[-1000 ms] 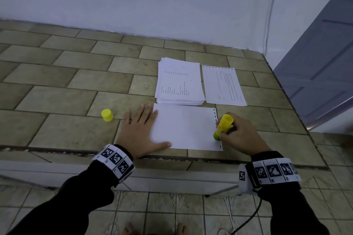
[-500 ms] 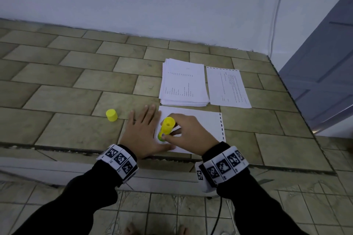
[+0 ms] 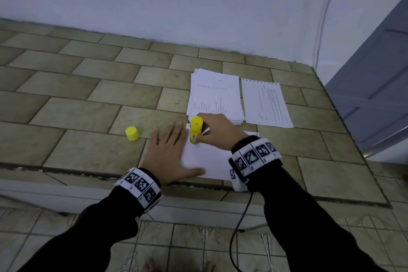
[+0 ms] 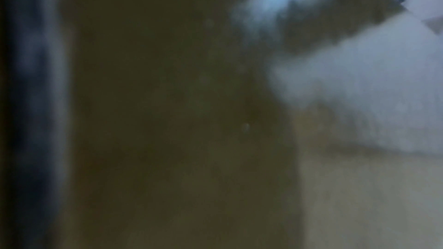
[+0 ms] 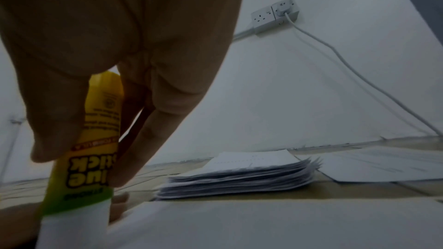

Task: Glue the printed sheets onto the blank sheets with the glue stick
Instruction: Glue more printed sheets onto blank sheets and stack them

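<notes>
The tiled worktop (image 3: 88, 117) carries everything, and places here are given from the blank sheet (image 3: 209, 159) that lies at its near edge. Half a second ago the glue stick stood over the sheet's left middle; it now sits further from the person, at the sheet's far left corner, and the right hand with it has travelled away along the left margin. The left hand has kept its place. Beyond the sheet's far edge lies the stack of printed sheets (image 3: 215, 95), its long axis running away from the person, and right of that stack a single printed sheet (image 3: 266, 104) lies the same way. The left hand (image 3: 167, 157) lies flat with fingers spread wide, pressing the sheet's left edge down. The right hand (image 3: 217, 133) grips the glue stick (image 3: 195, 130), fingers and thumb wrapped round the barrel. The stick stands nearly upright, its long axis tilted slightly, its white glue end down on the paper and its yellow base up. The yellow cap (image 3: 132, 133) stands on the worktop left of the sheet, beyond the left hand
</notes>
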Demonstrator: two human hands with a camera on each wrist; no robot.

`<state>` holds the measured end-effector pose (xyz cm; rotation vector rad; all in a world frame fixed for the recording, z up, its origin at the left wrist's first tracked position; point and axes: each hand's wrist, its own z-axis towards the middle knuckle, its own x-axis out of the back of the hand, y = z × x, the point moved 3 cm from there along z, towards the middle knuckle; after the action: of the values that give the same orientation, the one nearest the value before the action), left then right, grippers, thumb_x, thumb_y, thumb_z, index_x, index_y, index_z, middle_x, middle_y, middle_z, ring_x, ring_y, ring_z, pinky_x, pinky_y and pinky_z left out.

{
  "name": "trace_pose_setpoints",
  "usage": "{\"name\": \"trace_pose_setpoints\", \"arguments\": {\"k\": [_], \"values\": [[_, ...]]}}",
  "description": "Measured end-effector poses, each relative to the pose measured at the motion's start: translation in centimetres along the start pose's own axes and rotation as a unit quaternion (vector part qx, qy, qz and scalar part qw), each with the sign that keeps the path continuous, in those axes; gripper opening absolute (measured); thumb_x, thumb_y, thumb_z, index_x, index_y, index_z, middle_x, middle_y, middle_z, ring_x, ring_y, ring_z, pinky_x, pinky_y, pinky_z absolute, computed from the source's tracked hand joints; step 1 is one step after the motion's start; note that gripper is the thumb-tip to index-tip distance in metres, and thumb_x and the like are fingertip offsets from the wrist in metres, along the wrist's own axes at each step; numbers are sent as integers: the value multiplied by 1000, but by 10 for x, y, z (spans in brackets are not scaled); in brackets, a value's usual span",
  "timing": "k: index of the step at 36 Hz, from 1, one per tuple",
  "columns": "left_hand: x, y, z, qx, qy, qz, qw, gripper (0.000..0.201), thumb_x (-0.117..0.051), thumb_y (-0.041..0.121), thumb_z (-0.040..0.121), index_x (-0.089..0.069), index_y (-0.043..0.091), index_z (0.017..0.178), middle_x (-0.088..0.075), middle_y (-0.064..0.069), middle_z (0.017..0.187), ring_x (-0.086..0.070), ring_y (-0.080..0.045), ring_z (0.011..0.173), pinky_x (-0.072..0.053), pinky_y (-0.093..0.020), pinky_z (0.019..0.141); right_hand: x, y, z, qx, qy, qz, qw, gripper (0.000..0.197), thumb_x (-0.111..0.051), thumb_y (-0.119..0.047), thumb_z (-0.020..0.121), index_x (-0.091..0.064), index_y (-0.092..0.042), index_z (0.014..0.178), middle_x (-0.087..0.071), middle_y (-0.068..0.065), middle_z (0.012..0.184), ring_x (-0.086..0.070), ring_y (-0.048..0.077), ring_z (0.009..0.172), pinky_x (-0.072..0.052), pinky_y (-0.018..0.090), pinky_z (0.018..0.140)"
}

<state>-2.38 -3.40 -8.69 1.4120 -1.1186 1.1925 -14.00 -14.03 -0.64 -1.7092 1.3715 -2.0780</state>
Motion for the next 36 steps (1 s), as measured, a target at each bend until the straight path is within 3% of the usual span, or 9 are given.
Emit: {"name": "trace_pose_setpoints", "arguments": {"k": [3,7,11,15,18,23,28,32,36], "values": [[1,1,0,0,-5,7,1000,139,3,103,49,-1,16,157,5,-4,165,7,-21,151,3,-58,118,9,4,13,-16,11,-13,1000,14,-74,-8,79,-61,-12,79,-61,-5,77,-59,14,76,-45,12,67],[2,1,1,5,-7,3,1000,139,4,103,47,-3,18,157,6,-2,165,9,-20,151,4,-57,118,15,13,26,-36,23,-20,999,15,-72,-11,79,-58,-17,79,-69,6,90,-63,23,87,-51,35,82],[0,-1,1,6,-1,-1,1000,137,-1,103,49,-6,19,157,5,-2,165,8,-20,151,4,-56,118,17,16,28,-50,42,-5,998,12,-72,-9,77,-62,-5,83,-70,9,89,-64,24,87,-52,40,83],[-1,0,0,8,6,-1,1000,131,-13,101,55,-7,19,157,5,-1,165,7,-20,151,4,-56,118,19,21,14,-52,67,19,996,11,-71,-9,77,-62,-5,81,-72,4,84,-65,19,83,-53,37,80],[-1,0,0,8,8,0,1000,132,-7,102,53,-8,19,156,5,-1,165,6,-20,151,3,-57,118,21,25,-10,-54,76,15,996,16,-74,-16,79,-61,-7,84,-68,-1,79,-63,13,78,-51,23,72],[-1,0,-1,9,16,-15,1000,133,10,100,53,-10,19,157,3,-1,165,6,-19,151,4,-55,119,14,30,-54,-22,44,54,997,15,-74,-28,80,-62,-18,81,-72,-2,85,-68,12,82,-55,35,77],[0,0,0,7,9,-5,1000,132,2,101,54,-8,19,156,3,-2,165,7,-20,151,3,-56,119,8,24,-87,26,49,62,997,13,-75,-17,81,-64,-14,77,-69,-3,90,-67,11,80,-54,23,70],[0,-1,0,5,21,-12,1000,127,-11,99,59,-12,17,156,-2,-3,165,3,-21,151,3,-56,119,6,26,-90,42,45,36,997,13,-75,-20,82,-64,-14,78,-67,-2,92,-64,13,83,-56,28,68],[-1,0,0,4,20,-10,1000,129,-4,100,57,-10,18,156,1,-3,165,5,-20,151,5,-55,119,10,28,-82,39,44,27,998,13,-75,-19,82,-64,-12,79,-67,-2,93,-64,13,83,-56,28,71]]}}
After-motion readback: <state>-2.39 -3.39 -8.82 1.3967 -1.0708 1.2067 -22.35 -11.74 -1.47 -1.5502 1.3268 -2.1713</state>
